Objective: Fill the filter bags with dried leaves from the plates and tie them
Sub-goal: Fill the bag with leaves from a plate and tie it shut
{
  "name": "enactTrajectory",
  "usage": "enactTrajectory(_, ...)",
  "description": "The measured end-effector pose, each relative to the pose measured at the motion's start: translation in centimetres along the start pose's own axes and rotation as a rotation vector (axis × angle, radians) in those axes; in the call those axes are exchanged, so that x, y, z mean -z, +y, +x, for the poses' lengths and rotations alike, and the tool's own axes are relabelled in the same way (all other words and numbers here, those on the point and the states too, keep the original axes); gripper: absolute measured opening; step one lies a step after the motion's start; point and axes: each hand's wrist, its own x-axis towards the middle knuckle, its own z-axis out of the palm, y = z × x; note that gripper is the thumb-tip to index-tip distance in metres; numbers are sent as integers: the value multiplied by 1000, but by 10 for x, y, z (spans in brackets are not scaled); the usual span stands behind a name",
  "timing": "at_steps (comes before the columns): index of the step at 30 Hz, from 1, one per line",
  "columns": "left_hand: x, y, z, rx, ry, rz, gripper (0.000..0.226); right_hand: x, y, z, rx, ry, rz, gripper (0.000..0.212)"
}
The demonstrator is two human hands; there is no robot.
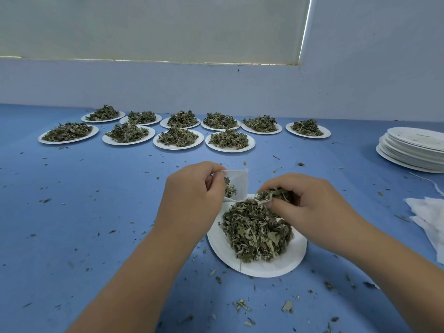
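Pinching the mouth of a small white fabric filter bag, the person's left hand holds it upright over the far-left rim of a round white paper plate on a blue-covered table. A few dried green leaves already show inside the bag. The right hand, fingers curled, grasps a clump of the dried leaves just above the far edge of the plate, close beside the bag's opening. A loose heap of dried green leaves fills most of the plate, leaving its near rim bare.

Seen from the head camera, both bare forearms reach in from the bottom of the frame on either side of the plate. Beyond the plate, well apart from it, ten more white paper plates heaped with leaves stand in two rows along the far side of the table: six behind, four in front. To the far right of the plate sits a stack of white paper plates without leaves, and nearer on that same side lies a pile of flat white filter bags at the frame's edge. Crumbs and scraps of leaf are scattered over the cloth all round the plate. Behind the rows rises a pale wall with a drawn window blind above it.
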Motion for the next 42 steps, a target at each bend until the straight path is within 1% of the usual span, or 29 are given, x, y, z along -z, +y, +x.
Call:
enactTrajectory(3, -3, 2, -2, -17, -7, 41, 15, 3, -7, -1, -3, 50, 133, 21)
enactTrajectory(6, -7, 8, -4, -36, -32, 72, 16, 1, -17, 0, 4, 111, 162, 20)
enactTrajectory(8, -10, 13, -7, -48, -60, 79, 17, -2, -22, 0, 18, 144, 113, 18)
enactTrajectory(10, -13, 16, -10, -53, -74, 89, 17, -6, -26, 1, 8, 143, 9, 20)
enactTrajectory(11, -13, 18, -11, -54, -74, 97, 17, -8, -26, 1, -13, 128, -45, 24)
enactTrajectory(13, -14, 19, -13, -48, -81, 106, 18, -10, -26, 1, -73, 96, -115, 39)
enactTrajectory(15, -15, 20, -13, -34, -98, 104, 19, -11, -27, 2, -96, 98, -131, 44)
enactTrajectory(20, -13, 20, -12, 4, -105, 87, 19, -10, -34, -1, -35, 122, -107, 35)
enactTrajectory(23, -12, 19, -12, 19, -119, 70, 19, -12, -34, -1, -5, 145, -107, 22)
enactTrajectory(26, -13, 20, -13, 11, -137, 48, 18, -16, -31, 2, 20, 174, -164, 22)
enactTrajectory(29, -13, 21, -13, -7, -157, 31, 18, -19, -30, 4, 43, 181, -223, 15)
enactTrajectory(31, -14, 21, -13, -24, -172, 19, 18, -19, -29, 5, 46, 183, -221, 12)
enactTrajectory(34, -14, 21, -13, -47, -173, 16, 18, -19, -29, 6, 63, 171, -193, 14)
enactTrajectory(38, -13, 17, -12, -31, -117, -12, 16, -17, -28, 2, 91, 210, -61, 19)
enactTrajectory(42, -14, 18, -11, -11, -129, -36, 16, -19, -28, 4, 107, 252, -116, 21)
